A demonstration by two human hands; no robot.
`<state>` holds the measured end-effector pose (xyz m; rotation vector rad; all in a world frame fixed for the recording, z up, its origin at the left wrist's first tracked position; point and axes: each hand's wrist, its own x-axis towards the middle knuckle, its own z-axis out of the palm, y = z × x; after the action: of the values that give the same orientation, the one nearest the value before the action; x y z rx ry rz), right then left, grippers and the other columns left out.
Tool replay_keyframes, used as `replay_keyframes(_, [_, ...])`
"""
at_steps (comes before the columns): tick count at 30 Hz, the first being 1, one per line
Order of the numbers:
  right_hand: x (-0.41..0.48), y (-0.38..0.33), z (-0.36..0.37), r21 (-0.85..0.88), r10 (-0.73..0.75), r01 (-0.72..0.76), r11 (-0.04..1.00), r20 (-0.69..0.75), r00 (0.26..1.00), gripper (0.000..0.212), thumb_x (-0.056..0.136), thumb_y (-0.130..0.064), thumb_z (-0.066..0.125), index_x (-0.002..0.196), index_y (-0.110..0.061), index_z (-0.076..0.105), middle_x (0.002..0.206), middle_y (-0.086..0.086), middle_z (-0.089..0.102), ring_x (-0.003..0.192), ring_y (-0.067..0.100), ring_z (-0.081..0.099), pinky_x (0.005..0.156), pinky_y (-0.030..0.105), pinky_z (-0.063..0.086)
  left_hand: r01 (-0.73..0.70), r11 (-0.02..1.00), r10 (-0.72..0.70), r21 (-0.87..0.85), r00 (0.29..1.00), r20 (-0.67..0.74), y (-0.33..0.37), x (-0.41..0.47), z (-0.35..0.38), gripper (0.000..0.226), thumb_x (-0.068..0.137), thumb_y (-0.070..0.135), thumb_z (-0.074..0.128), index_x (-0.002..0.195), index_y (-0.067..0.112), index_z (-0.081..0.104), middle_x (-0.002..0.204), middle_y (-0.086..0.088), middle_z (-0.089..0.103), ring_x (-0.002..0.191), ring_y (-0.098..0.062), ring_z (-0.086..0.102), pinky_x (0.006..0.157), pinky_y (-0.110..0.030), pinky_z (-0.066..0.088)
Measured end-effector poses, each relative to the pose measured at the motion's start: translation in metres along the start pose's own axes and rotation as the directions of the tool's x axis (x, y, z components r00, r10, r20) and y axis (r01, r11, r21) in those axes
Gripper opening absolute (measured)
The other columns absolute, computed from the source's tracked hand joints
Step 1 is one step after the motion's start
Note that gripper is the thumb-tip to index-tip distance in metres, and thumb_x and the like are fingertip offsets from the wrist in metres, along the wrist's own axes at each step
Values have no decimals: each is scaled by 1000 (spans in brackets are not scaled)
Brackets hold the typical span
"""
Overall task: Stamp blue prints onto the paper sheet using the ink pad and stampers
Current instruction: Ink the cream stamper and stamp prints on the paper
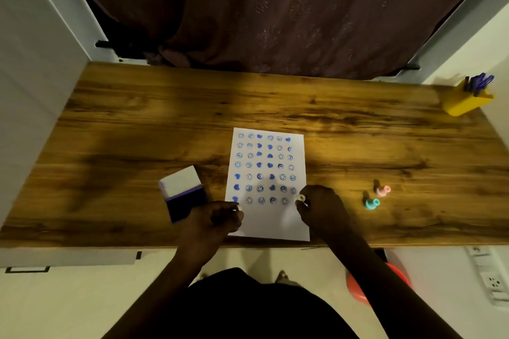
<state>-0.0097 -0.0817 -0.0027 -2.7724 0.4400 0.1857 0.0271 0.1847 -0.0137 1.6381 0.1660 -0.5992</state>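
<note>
1. Right hand (321,208) is curled tight around a small white stamper (300,198), pinched at the fingertips over the paper sheet's (271,221) right edge, level with the last printed row
2. Left hand (217,219) is likewise closed, fingers pinching a second white stamper (239,208) at the sheet's lower left edge, just beside the open ink pad (186,199)
3. Paper sheet lies flat near the front of the tabletop (137,124), filled with rows of blue smileys and hearts; only the bottom strip looks bare
4. To my eye, the job is nearly done and the next print belongs in that empty strip. It would go best with the stamper held upright, pressed straight down in line with the columns above, and lifted cleanly so the ink does not smear
5. Ink pad sits left of the sheet, lid tipped back, dark pad facing up
6. Further right, well apart from the sheet, a pink stamper (382,190) and a teal stamper (371,203) lie unused; a yellow pen holder (465,103) stands at the far right corner
</note>
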Motion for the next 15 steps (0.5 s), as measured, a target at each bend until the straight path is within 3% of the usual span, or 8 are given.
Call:
replay_keyframes(4, [4, 0, 4, 0, -31, 31, 1000, 17, 999, 23, 95, -32, 62, 102, -13, 71, 98, 6, 74, 90, 24, 69, 70, 24, 40, 22, 999, -22, -27, 1000, -8, -1, 2, 0, 19, 82, 17, 85, 94, 31, 79, 94, 3, 83, 92, -26, 80, 83, -44, 66])
replay_keyframes(11, [3, 2, 13, -15, 2, -1, 1000, 57, 998, 28, 98, -36, 57, 111, -16, 70, 109, 5, 74, 98, 22, 69, 75, 25, 46, 60, 998, -61, -15, 998, -3, -2, 6, 5, 21, 84, 15, 83, 87, 36, 80, 93, 9, 82, 95, -25, 79, 84, -46, 65])
replay_keyframes(15, [2, 0, 17, -36, -2, 5, 999, 83, 997, 30, 99, -36, 57, 117, -15, 68, 117, 6, 72, 105, 22, 68, 89, 32, 55, 69, 997, -69, -36, 998, 8, -2, 9, 11, 30, 85, 16, 83, 83, 46, 80, 94, 13, 81, 94, -24, 80, 78, -39, 66])
